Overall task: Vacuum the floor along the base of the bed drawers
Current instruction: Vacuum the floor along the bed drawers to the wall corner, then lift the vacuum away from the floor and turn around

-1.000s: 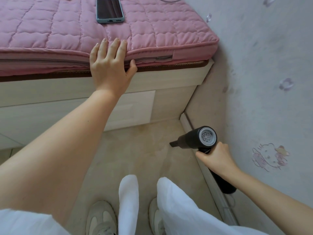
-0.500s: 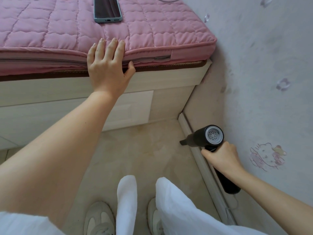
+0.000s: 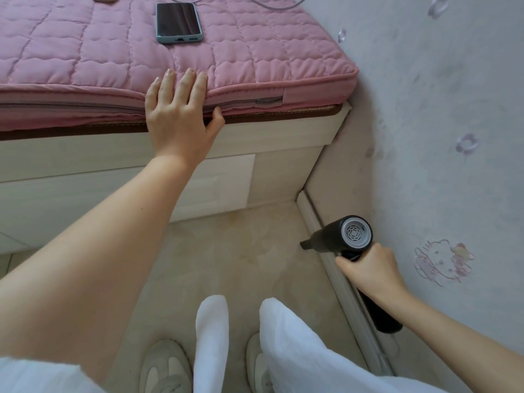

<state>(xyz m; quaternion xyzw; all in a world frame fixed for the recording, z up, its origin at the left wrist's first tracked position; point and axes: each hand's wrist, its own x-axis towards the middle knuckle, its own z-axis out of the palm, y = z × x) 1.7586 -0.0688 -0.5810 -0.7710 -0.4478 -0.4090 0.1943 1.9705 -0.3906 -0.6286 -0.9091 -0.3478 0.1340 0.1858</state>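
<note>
My right hand [image 3: 371, 268] grips the handle of a black handheld vacuum [image 3: 344, 236]. Its nozzle points left, held just above the beige floor [image 3: 235, 259] beside the right wall's skirting board [image 3: 314, 219]. My left hand [image 3: 178, 114] rests flat on the edge of the pink quilted mattress [image 3: 113, 58], fingers spread, thumb hooked under the seam. Below it are the pale wooden bed drawers [image 3: 221, 182], whose base meets the floor at the far end of this narrow strip.
A phone [image 3: 178, 22] lies on the mattress beyond my left hand, with a cable near it. The wall with cartoon stickers [image 3: 442, 262] closes in on the right. My white trouser legs and pale shoes [image 3: 164, 364] stand on the floor at the bottom.
The vacuum and my right hand have shifted right, from over the floor toward the skirting board. My left hand has stayed on the mattress edge.
</note>
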